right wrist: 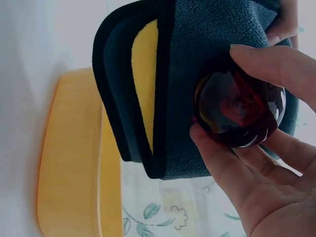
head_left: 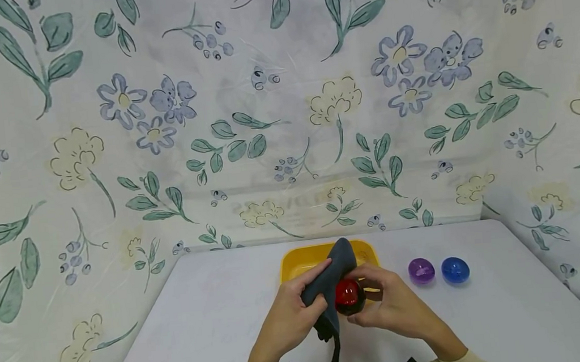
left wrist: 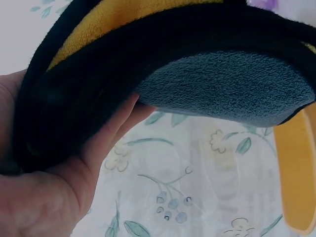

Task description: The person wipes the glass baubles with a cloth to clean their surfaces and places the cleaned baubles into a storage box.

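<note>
My left hand (head_left: pixel 291 312) grips a folded towelling cloth (head_left: pixel 344 255), grey-blue on one side and yellow on the other, with black edging. In the left wrist view the cloth (left wrist: pixel 222 89) curves out from between thumb and fingers. A glossy, dark red ball (head_left: pixel 348 293) is held in my right hand (head_left: pixel 393 308), thumb and fingertips round its sides. The right wrist view shows the ball (right wrist: pixel 237 111) against the grey-blue face of the cloth (right wrist: pixel 197 49). Both hands are close together, in front of the yellow tray.
Behind the hands on the white table (head_left: pixel 217 300) stands a yellow tray (head_left: pixel 296 255), its inside partly hidden. To the right lie a purple ball (head_left: pixel 422 271) and a blue ball (head_left: pixel 455 270). A flower-patterned sheet (head_left: pixel 275 119) hangs around the table.
</note>
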### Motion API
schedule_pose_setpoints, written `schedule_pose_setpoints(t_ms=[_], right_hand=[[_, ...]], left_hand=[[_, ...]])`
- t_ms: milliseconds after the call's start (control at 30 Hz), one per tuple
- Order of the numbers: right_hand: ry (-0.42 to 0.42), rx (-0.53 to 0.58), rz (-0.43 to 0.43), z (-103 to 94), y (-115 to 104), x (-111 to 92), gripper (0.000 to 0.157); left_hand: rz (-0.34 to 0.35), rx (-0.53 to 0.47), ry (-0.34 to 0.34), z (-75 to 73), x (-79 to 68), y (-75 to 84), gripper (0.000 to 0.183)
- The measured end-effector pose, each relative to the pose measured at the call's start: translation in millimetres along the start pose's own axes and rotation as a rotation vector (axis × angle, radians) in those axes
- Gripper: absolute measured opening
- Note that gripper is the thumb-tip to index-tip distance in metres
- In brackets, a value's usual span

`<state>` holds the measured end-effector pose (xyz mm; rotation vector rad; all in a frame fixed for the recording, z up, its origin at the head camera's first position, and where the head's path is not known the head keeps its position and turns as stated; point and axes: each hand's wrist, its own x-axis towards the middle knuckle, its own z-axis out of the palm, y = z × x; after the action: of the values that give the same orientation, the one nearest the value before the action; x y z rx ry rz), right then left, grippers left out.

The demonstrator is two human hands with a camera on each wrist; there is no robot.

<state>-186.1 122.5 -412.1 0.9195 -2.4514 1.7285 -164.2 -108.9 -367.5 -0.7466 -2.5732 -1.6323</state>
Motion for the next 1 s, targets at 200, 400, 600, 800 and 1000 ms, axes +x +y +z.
schedule_pose_setpoints(t_ms=[200, 400, 600, 800, 1000], right_hand=[[-0.004, -0.004, -0.013, 0.4, -1.0, -1.1, 0.053], [0.005, 0.021, -0.037, 2.8, -2.4, -2.7, 0.056], [0.080, 0.086, -0.083, 4.9, -2.9, -1.0, 0.057], [0.121, 0.137, -0.097, 5.8, -0.8, 0.9, 0.058], [0.175, 0.023, -0.118, 7.1, 1.0, 1.5, 0.056]], left_hand=[[0.016, 0.041, -0.016, -0.3, 0.5, -1.5, 0.057], [0.030, 0.044, -0.042, -2.1, 1.7, -5.8, 0.057], [0.030, 0.045, -0.064, -3.4, 3.7, -9.3, 0.059], [0.014, 0.051, -0.064, -3.4, 5.0, -9.7, 0.060], [0.017, 0.051, -0.060, -4.1, 4.8, -9.7, 0.060]])
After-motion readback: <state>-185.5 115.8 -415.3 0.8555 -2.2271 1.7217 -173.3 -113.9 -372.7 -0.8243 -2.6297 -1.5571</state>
